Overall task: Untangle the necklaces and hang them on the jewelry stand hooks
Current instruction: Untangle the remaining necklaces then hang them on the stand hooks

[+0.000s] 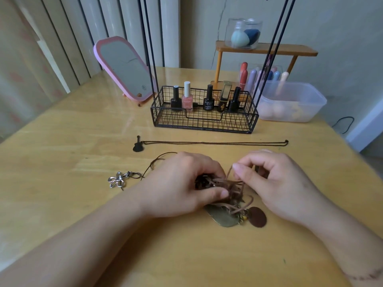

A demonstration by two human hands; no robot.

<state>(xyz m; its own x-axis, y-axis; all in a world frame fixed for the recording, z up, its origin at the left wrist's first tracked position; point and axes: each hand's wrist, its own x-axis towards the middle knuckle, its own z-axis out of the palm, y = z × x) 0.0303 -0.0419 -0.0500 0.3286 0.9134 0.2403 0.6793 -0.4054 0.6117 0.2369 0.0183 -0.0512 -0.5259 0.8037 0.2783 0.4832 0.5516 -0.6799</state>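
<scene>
Your left hand [182,183] is clamping the knot of cords [223,187] while your right hand [269,179], just right of it, is seemingly pinching one strand [229,172] upward.

Table: pale varnished wooden table [62,141], soft glare on its far left part.
Left backdrop: vertical blinds [68,34], pale slats with dark gaps, daylight behind.
Back wall: plain greenish-grey wall [342,27], a thin crack running down it.
Shelf: small wooden riser [267,49] against the wall.
Right edge: white trim [366,129] near a black cable [345,123].
</scene>
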